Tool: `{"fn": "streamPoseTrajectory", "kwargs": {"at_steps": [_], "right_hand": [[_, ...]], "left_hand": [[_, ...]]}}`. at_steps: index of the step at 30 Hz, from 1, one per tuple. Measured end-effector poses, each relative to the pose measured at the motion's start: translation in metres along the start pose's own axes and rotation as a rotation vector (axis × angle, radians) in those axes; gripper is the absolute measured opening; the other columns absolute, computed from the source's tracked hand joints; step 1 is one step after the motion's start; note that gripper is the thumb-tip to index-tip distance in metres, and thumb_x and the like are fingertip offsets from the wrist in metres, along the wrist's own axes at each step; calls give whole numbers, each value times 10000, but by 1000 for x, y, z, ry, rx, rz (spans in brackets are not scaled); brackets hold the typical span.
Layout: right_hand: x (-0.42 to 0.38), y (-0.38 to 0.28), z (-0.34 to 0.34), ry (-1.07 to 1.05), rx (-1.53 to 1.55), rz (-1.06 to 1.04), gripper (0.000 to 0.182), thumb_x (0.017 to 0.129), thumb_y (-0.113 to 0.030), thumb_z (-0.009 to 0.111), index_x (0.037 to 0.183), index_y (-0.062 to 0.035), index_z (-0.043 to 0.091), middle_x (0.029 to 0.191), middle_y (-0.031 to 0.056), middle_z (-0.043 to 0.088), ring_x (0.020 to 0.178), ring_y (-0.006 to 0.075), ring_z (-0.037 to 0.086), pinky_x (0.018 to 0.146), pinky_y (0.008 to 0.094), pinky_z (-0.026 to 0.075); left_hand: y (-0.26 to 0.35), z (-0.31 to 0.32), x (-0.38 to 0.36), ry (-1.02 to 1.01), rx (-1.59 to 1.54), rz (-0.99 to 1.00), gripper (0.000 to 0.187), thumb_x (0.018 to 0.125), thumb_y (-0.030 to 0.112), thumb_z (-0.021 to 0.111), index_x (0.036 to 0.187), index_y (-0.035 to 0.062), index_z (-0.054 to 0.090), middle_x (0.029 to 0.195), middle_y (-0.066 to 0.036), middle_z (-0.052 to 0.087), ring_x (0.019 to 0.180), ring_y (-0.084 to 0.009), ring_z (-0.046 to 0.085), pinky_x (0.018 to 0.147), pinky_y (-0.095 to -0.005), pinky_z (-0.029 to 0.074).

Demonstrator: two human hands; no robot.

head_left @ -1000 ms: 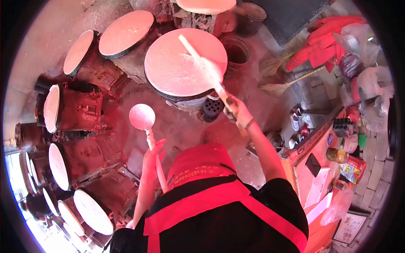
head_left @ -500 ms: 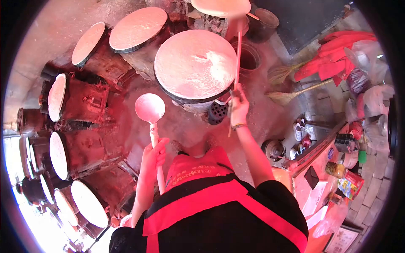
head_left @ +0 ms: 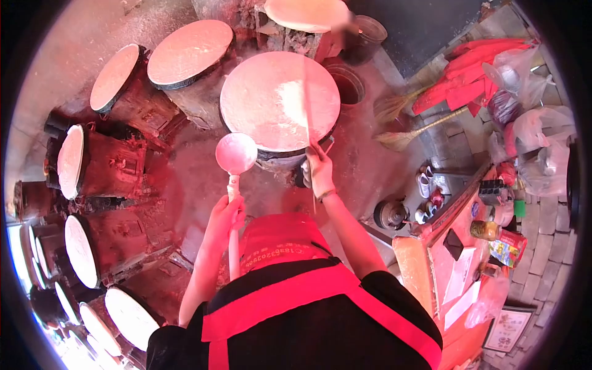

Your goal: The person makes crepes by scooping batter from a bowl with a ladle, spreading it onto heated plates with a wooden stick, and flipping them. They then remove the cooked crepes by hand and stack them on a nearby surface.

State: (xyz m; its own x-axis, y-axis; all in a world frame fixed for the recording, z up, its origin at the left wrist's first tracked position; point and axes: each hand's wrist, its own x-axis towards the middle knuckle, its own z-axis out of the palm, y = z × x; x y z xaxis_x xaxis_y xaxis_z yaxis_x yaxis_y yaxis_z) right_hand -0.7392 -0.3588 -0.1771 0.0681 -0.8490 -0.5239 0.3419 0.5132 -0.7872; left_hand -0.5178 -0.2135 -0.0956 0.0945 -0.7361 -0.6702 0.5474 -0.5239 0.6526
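Note:
My left hand (head_left: 226, 216) is closed round the pale handle of a ladle (head_left: 236, 153), its round bowl close in front of the near edge of a large round griddle. A pale sheet of batter (head_left: 259, 92) covers that griddle, with a bright patch right of the middle; the dark rim (head_left: 269, 150) shows at the near side. My right hand (head_left: 319, 169) grips a long thin stick (head_left: 306, 105) at the griddle's near right edge. The stick reaches away from me across the pale surface, and its other end hangs below my fist.
More round griddles (head_left: 191, 52) on stoves curve round the left side, several covered in pale sheets. Beyond the main griddle are another griddle (head_left: 305, 13) and a dark round pot (head_left: 348, 86). Brooms (head_left: 401, 139), a kettle (head_left: 390, 214) and a cluttered table (head_left: 431, 271) lie right.
The stick has swung left from the griddle's right edge to lie across its surface, my right hand moving left with it. The ladle has shifted right, closer to the griddle.

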Motion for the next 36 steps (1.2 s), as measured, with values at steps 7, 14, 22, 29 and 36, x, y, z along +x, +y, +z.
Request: {"fn": "streamPoseTrajectory", "kwargs": {"at_steps": [7, 14, 22, 29, 36], "right_hand": [[49, -47, -17, 61, -202, 67, 247, 906, -320, 602, 1094, -160, 610, 527, -46, 430, 340, 80, 335, 323, 261, 227], [-45, -22, -59, -60, -301, 108, 363, 940, -266, 588, 1296, -200, 565, 542, -71, 400, 368, 48, 298, 346, 235, 213], [-35, 46, 17, 20, 136, 149, 347, 914, -287, 632, 1257, -293, 587, 546, -74, 423, 361, 51, 308, 342, 239, 215], [-47, -14, 30, -227, 82, 102, 334, 964, -305, 519, 1296, -306, 547, 583, -38, 480, 376, 73, 332, 354, 254, 220], [-23, 35, 17, 61, -263, -124, 355, 910, -263, 656, 1229, -112, 622, 771, -62, 572, 544, 29, 426, 479, 198, 326]], "left_hand": [[17, 5, 16, -155, 32, -102, 132, 961, 173, 537, 989, 49, 504, 779, -3, 500, 552, -52, 426, 436, -179, 328], [72, 39, 89, -191, 234, 48, 196, 954, 203, 548, 1016, 23, 502, 789, 9, 497, 585, -63, 460, 466, -197, 382], [23, 78, 194, 16, 247, 116, 209, 861, 52, 464, 1032, -10, 361, 737, -97, 440, 468, -182, 475, 318, -334, 381], [104, 55, 133, -354, 82, 60, 140, 954, 151, 492, 968, 12, 490, 713, -27, 501, 555, -126, 481, 469, -251, 425], [135, -10, 115, -468, -464, -640, 84, 963, 102, 489, 940, 32, 449, 642, 28, 399, 460, -35, 350, 354, -153, 287]]}}
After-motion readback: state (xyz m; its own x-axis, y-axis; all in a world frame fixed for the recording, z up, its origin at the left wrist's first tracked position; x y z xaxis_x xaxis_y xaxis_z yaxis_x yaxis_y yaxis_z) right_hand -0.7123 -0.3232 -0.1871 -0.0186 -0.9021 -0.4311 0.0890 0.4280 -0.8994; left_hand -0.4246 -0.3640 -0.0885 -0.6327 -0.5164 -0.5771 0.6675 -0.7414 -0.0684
